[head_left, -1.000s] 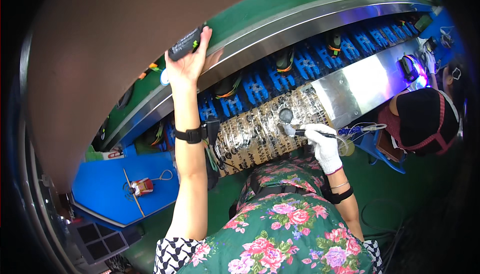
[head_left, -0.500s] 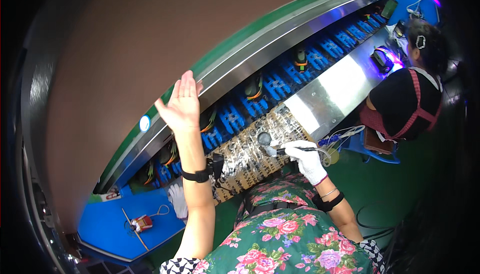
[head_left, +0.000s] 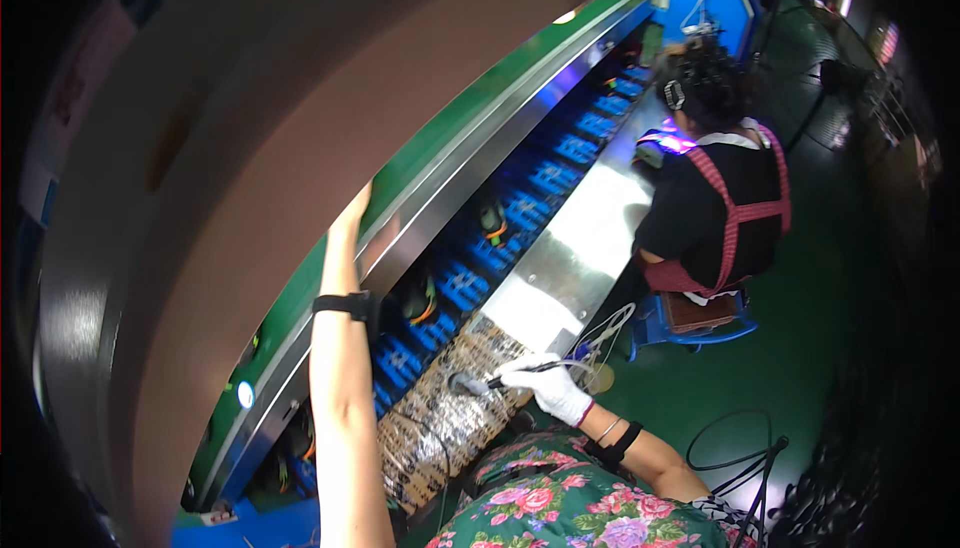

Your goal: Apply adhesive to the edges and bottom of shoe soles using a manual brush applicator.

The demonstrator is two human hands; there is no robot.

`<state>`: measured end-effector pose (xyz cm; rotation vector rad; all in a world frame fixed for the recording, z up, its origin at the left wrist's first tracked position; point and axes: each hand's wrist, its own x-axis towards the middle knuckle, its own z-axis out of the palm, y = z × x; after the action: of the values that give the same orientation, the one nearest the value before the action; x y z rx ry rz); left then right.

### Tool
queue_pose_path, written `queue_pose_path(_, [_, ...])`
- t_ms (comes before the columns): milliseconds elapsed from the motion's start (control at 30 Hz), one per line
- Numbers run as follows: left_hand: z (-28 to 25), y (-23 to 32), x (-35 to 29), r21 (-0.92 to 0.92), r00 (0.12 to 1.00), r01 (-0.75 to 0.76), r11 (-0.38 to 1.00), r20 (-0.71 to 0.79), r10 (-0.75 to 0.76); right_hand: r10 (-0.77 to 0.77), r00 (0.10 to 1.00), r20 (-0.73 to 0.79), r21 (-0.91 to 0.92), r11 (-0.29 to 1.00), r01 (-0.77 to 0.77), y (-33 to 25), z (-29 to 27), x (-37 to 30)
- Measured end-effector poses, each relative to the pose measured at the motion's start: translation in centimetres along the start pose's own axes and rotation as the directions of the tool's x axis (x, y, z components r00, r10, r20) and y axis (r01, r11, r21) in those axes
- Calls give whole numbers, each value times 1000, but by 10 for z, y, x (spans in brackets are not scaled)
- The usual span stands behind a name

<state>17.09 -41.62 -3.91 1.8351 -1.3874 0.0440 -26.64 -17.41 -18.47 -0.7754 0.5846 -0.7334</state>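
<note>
Brush (head_left: 491,384) | right hand (head_left: 545,386) still clamped on it | left hand (head_left: 356,204) now mostly hidden, grip unclear

The black-handled brush (head_left: 496,383) is held slantwise, its grey bristles (head_left: 479,388) at the edge of a small, round, dark grey dish (head_left: 459,383) resting on a film-wrapped, brown-printed cover (head_left: 412,453).
</note>
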Motion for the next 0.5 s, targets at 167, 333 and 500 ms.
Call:
queue_pose_path(167, [-3,-4,-2,-379,946,322,868,174,-275,-14,1000,-20,0,1000,14,-4,-20,4])
queue_pose_path(333, [-47,59,-74,-687,951,295,664,142,-276,-31,998,-46,59,998,34,-30,-22,3])
queue_pose_path(500, [-111,53,-210,-637,905,232,735,-135,-403,-67,998,9,-10,998,67,-60,-10,-1])
